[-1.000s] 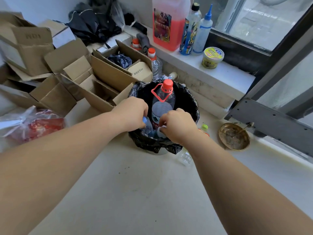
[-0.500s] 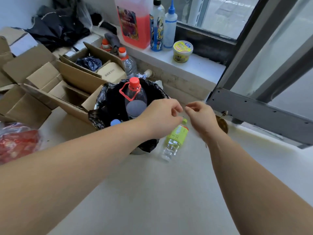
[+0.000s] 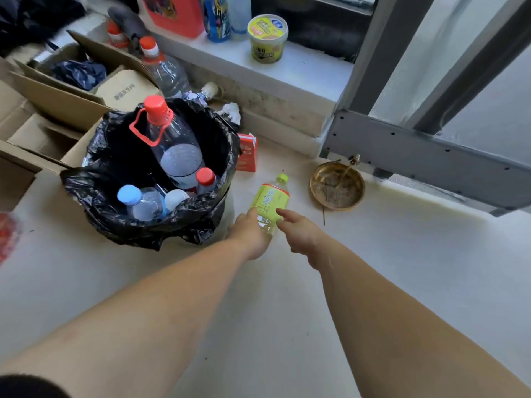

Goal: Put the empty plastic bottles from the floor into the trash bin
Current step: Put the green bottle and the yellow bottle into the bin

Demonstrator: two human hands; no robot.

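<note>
Head view: I am reaching with both hands for the green bottle (image 3: 270, 201) lying on the floor just right of the bin (image 3: 149, 179). Left hand (image 3: 248, 234) and right hand (image 3: 298, 232) are spread, flanking its base, neither gripping. Risk: round bottle rolling away; crowded bin rejecting it.

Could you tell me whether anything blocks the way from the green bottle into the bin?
Nothing visible does. The green bottle lies on the floor just right of the bin, whose open top has room beside the bottles inside.
</note>
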